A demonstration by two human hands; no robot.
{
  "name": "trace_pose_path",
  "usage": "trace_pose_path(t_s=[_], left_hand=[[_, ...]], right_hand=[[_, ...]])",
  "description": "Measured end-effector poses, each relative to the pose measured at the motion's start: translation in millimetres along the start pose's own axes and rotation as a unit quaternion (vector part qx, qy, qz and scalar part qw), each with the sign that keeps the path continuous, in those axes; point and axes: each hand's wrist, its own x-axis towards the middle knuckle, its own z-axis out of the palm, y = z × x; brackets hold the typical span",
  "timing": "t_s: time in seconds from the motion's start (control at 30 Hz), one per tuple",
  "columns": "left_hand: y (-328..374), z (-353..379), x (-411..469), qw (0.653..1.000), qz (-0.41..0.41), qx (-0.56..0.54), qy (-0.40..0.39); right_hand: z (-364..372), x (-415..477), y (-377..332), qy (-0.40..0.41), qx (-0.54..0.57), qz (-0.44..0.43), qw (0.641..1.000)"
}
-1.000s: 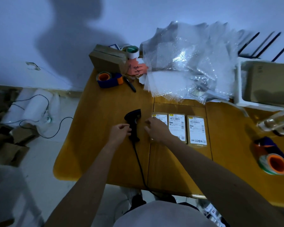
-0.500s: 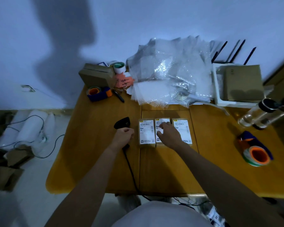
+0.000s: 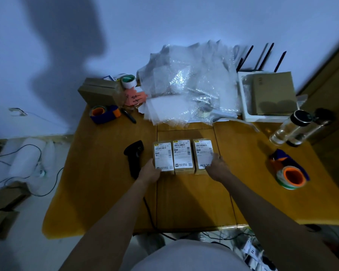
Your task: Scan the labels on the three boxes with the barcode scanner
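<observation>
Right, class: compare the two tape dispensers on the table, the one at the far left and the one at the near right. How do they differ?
The far-left tape dispenser sits by the stacked cardboard boxes, while the near-right tape dispenser stands alone on bare table. The far-left one's roll faces upward and looks smaller in this view; the near-right one's roll opening faces toward the camera and looks larger. Both have blue bodies and orange roll cores.

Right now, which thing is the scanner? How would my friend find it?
Find the wooden table, then the row of three labelled boxes near its middle. Just left of them, beside the left hand, lies the barcode scanner: black, handle-shaped, with a cord trailing off the table's front edge.
</observation>
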Motion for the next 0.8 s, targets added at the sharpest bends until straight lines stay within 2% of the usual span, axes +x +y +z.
trace_pose_path(t_s=[0.13, 0.43, 0.67, 0.8], left_hand=[[5.7, 2.5, 0.2, 1.000, 0.015, 0.002, 0.000], [17.4, 17.2, 6.3, 0.999, 0.025, 0.007, -0.023], [13.9, 19.2, 6.1, 0.999, 0.025, 0.008, -0.028], [10.6, 15.9, -0.8, 0.999, 0.020, -0.047, -0.014]], right_hand=[[4.8, 1.8, 7.9, 0.004, 0.041, 0.005, 0.999], [-7.3, 5.2, 22.9, 0.025, 0.028, 0.035, 0.999], [-17.0, 8.0, 33.6, 0.029, 0.017, 0.011, 0.999], [-18.7, 2.2, 28.5, 0.050, 0.008, 0.003, 0.999]])
